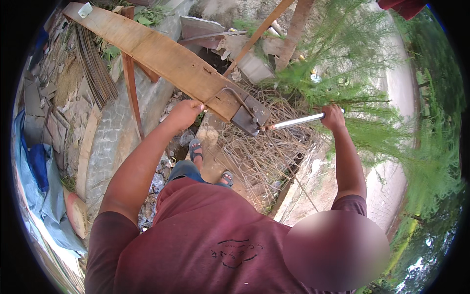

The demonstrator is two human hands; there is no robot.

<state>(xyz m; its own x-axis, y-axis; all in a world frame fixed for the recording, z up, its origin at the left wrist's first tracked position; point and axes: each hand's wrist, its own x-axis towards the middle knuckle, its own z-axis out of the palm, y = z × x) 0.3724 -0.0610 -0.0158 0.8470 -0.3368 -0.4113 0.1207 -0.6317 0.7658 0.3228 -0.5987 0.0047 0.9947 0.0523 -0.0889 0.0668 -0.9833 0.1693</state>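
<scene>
My left hand is closed in a pinch at the near edge of a long wooden plank, on the end of a thin bent steel rod. That rod curves over the plank to a dark metal plate with upright pins, fixed at the plank's end. My right hand is wrapped round the far end of a silver bar handle. The handle's other end, brownish, meets the plate's corner. Below the plate lies a tangled heap of bent steel rods.
Reddish wooden legs prop up the plank. A bundle of straight rods lies at the left, beyond blue sheeting. Feathery green branches crowd my right hand. Broken slabs stand at the back. My sandalled feet are below.
</scene>
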